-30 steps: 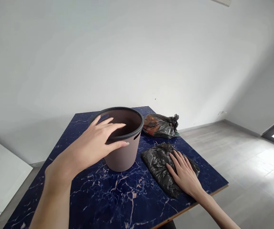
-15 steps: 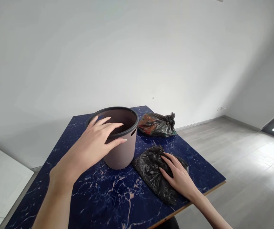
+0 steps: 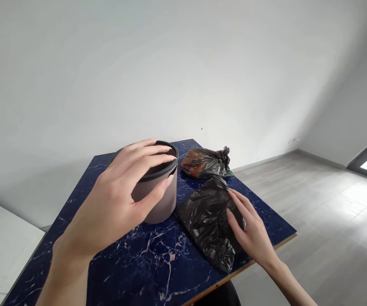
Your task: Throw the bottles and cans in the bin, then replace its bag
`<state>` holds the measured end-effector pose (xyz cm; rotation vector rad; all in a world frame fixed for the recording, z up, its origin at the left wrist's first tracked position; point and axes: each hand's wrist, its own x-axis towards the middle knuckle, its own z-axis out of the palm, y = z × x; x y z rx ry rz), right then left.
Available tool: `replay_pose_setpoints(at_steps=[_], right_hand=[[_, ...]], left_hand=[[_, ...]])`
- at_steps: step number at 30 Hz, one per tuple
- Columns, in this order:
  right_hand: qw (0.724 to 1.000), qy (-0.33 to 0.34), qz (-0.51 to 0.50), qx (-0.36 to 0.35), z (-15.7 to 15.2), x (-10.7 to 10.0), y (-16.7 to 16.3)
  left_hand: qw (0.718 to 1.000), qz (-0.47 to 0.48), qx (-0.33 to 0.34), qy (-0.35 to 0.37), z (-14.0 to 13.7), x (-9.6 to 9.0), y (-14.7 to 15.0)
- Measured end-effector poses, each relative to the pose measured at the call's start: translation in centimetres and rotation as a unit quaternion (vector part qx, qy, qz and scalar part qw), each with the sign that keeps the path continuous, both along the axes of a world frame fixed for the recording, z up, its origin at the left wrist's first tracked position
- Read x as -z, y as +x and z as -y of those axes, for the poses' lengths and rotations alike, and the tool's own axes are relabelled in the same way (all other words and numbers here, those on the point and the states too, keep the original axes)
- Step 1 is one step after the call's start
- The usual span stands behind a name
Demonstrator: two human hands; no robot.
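Observation:
A mauve-grey waste bin (image 3: 162, 204) with a dark rim stands upright on a blue marble-patterned table (image 3: 138, 263). My left hand (image 3: 129, 187) is spread in front of the bin's near side and over its opening, hiding part of the rim. It grips nothing; whether the fingertips touch the bin I cannot tell. A crumpled black plastic bag (image 3: 205, 225) lies to the right of the bin. My right hand (image 3: 250, 225) rests against the bag's right side, finger and thumb tips touching the plastic, fingers apart.
Behind the black bag lies a knotted, see-through dark bag (image 3: 204, 163) with orange and green contents. A white wall (image 3: 177, 76) rises behind the table. Grey floor (image 3: 323, 204) spreads beyond the table's right edge, and a white surface (image 3: 4, 242) stands at left.
My left hand has come closer to the camera and covers more of the bin. My right hand has shifted to the bag's right side, and the bag's far end has spread upward.

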<state>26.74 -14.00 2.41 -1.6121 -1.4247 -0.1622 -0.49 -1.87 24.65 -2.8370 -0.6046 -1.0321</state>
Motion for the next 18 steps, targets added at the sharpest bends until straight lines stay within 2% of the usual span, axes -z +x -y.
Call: replay_pose_setpoints(at_steps=[3, 5, 8, 11, 13, 15, 18], right_hand=[[0.998, 0.045, 0.009, 0.032, 1.5, -3.4, -1.3], [0.995, 0.082, 0.044, 0.031, 2.6, -5.4, -2.9], [0.984, 0.135, 0.117, -0.011, 4.2, -7.6, -5.8], [0.966, 0.171, 0.179, -0.076, 5.2, -8.3, -8.5], [0.960, 0.162, 0.205, -0.102, 5.8, -8.2, -10.0], [0.961, 0.123, 0.222, -0.109, 6.4, -7.9, -11.0], [0.966, 0.051, 0.235, -0.095, 7.4, -7.4, -11.7]], left_hand=[[0.999, 0.022, 0.049, 0.009, 0.4, 0.3, 0.1], [0.998, 0.011, 0.058, -0.012, 0.6, 0.6, 0.1], [0.995, -0.031, 0.043, -0.088, 1.1, 1.2, 0.1], [0.980, -0.101, 0.068, -0.157, 1.2, 1.5, 0.1], [0.964, -0.150, 0.123, -0.182, 1.0, 1.5, 0.1], [0.944, -0.191, 0.164, -0.214, 0.8, 1.4, 0.0], [0.926, -0.219, 0.159, -0.264, 0.7, 0.9, -0.2]])
